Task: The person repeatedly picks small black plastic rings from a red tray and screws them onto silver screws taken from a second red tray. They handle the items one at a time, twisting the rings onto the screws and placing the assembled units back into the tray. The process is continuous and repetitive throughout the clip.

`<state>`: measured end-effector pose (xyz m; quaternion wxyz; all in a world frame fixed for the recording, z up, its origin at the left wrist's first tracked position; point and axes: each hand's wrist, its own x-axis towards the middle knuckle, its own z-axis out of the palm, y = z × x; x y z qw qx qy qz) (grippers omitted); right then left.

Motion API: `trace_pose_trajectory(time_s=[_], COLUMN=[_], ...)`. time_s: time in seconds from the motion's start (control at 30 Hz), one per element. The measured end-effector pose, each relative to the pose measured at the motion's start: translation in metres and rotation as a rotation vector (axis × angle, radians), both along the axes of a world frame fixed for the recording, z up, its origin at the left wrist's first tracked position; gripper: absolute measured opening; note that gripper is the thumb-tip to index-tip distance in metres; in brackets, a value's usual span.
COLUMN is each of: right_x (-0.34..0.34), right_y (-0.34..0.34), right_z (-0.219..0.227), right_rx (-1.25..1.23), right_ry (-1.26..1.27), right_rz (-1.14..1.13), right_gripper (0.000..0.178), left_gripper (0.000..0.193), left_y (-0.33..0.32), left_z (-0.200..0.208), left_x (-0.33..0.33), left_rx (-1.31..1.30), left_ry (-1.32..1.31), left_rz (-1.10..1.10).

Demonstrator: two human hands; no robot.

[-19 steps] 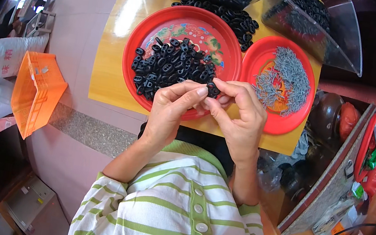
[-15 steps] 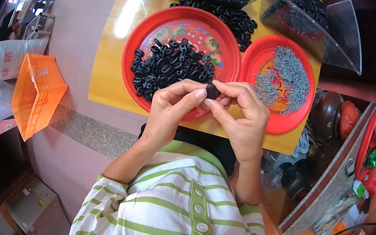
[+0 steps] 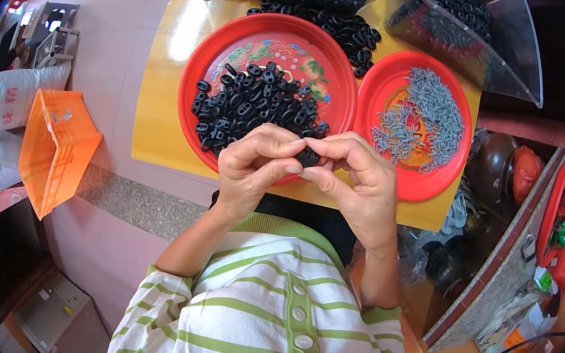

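Observation:
Between my two hands is a small black oval plastic piece with holes [image 3: 308,156], pinched at the fingertips over the near rim of a round red tray [image 3: 204,43]. My left hand [image 3: 255,162] grips its left side, thumb and forefinger closed. From the right, my right hand [image 3: 360,180] pinches the same piece; the fingers partly cover it. A heap of similar black pieces [image 3: 253,104] lies in the tray. Beside it on the right, a smaller red plate [image 3: 372,81] holds many small grey screw-like pins [image 3: 435,115].
Clear plastic bins [image 3: 508,60] of black pieces stand at the table's far side, with more pieces [image 3: 349,34] spilled before them. An orange crate [image 3: 58,152] is on the left. At right are a brown jar [image 3: 494,163] and a stone-topped board [image 3: 495,257].
Both hands have moved slightly down and left with the black piece. The piece is turned, and the fingers now cover more of it.

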<state>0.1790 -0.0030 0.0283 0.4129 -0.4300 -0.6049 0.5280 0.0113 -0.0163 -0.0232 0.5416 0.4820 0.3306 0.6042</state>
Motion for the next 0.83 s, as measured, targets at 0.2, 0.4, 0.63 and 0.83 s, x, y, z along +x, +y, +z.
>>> trace_pose_trajectory(time_s=[0.2, 0.4, 0.63, 0.83], right_x=[0.002, 0.000, 0.034, 0.099], right_y=[-0.003, -0.003, 0.063, 0.132], right_z=[0.000, -0.016, 0.022, 0.058], right_rx=[0.066, 0.067, 0.129, 0.642], right_ry=[-0.055, -0.029, -0.075, -0.698], right_rz=[0.003, -0.023, -0.439, -0.718], right_gripper=[0.023, 0.021, 0.020, 0.029], left_gripper=[0.018, 0.018, 0.032, 0.025], left_y=[-0.003, -0.002, 0.048, 0.080], left_z=[-0.002, -0.003, 0.023, 0.022], left_x=[0.003, 0.004, -0.001, 0.002], left_rx=[0.054, 0.014, 0.062, 0.139], left_ry=[0.077, 0.101, 0.720, 1.267], left_rz=[0.049, 0.057, 0.158, 0.022])
